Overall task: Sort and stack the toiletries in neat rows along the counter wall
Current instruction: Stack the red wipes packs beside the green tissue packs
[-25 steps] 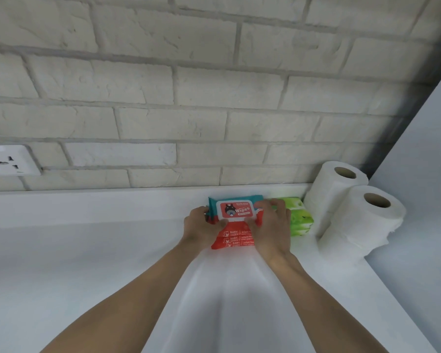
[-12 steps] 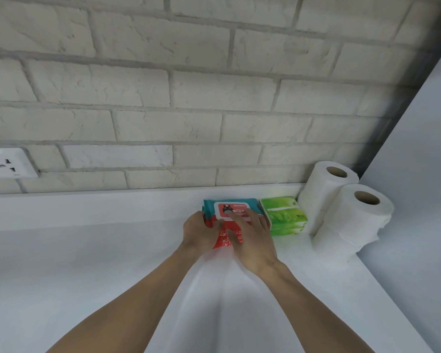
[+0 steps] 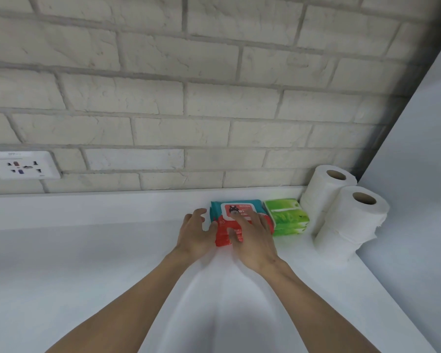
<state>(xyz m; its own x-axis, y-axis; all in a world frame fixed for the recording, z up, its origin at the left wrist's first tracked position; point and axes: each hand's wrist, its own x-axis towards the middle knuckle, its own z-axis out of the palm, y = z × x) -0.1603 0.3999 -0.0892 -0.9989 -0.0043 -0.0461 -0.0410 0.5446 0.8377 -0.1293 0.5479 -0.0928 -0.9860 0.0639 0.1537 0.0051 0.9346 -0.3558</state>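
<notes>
Two bare hands meet at the red-and-teal wipes pack [image 3: 239,208] in the head view. The right hand [image 3: 253,239] lies flat on top of it, fingers [image 3: 258,221] straight and spread over the lid label. The left hand [image 3: 196,233] sits at the pack's left end, fingers loosely spread, thumb touching the red edge. Beyond the fingertips, the pack lies close to the raised back edge of the counter [image 3: 87,263]. Just right of the right fingers are stacked green tissue packs [image 3: 287,216], then toilet rolls [image 3: 354,222] in the corner.
</notes>
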